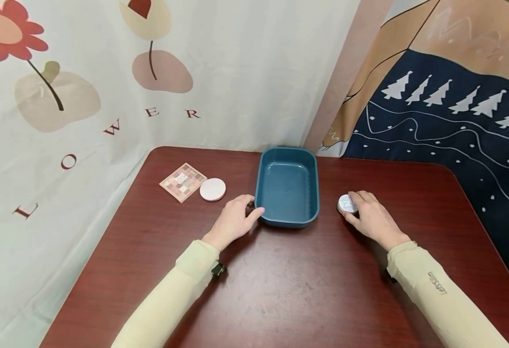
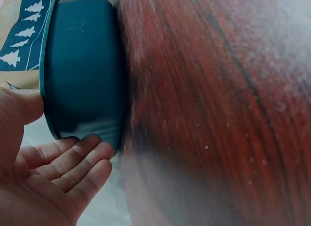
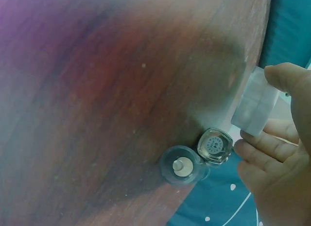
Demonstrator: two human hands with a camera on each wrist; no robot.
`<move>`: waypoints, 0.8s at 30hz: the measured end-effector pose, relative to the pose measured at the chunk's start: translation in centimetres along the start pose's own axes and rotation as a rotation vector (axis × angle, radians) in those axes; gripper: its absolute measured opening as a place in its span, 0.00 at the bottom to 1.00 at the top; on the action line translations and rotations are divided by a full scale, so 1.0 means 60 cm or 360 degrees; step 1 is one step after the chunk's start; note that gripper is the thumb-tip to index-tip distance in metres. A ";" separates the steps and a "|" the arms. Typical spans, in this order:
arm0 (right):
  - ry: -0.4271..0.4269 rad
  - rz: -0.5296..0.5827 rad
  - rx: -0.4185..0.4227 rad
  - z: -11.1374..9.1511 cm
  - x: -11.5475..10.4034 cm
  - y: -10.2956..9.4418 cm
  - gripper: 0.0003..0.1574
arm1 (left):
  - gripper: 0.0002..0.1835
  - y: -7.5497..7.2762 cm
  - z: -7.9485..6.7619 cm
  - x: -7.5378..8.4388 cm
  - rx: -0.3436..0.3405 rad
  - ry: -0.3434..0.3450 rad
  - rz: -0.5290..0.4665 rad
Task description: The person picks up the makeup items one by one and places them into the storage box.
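Observation:
My left hand [image 1: 235,218] holds the near left corner of a deep blue-green plastic bin [image 1: 286,193], thumb on the rim. In the left wrist view its fingers [image 2: 82,165] lie along the bin's outer wall. Right of the bin, my right hand [image 1: 374,220] grips a small round case [image 1: 346,204] with a patterned silver-white lid, thumb on one side and fingers on the other. From the right wrist it shows edge-on as a pale, cloudy case [image 3: 255,103]. Below it appear a square-ended item [image 3: 215,146] labelled 04 and a clear round-ended container [image 3: 182,165], both hidden in the head view.
Left of the bin, an eyeshadow palette [image 1: 183,182] lies beside a round white compact [image 1: 213,189] on the dark red wooden table [image 1: 276,290]. A pale printed curtain [image 1: 237,72] and a navy tree-patterned cloth [image 1: 445,111] hang behind the table.

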State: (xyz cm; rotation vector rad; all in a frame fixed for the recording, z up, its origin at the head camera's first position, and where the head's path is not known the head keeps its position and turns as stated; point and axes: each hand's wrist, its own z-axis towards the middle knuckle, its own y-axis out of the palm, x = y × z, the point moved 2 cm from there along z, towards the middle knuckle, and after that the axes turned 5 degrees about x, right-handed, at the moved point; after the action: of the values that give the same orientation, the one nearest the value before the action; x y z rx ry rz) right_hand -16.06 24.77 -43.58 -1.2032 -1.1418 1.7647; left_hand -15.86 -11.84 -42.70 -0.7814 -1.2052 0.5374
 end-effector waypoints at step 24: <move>-0.0038 0.0093 0.0056 0.006 -0.034 -0.029 0.37 | 0.20 0.002 0.001 -0.002 -0.0023 -0.0039 -0.0058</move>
State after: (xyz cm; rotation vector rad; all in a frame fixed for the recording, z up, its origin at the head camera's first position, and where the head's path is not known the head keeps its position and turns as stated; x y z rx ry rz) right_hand -15.60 23.47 -41.26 -1.2084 -1.0949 1.8399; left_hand -15.96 -11.84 -42.83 -0.7660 -1.2448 0.5102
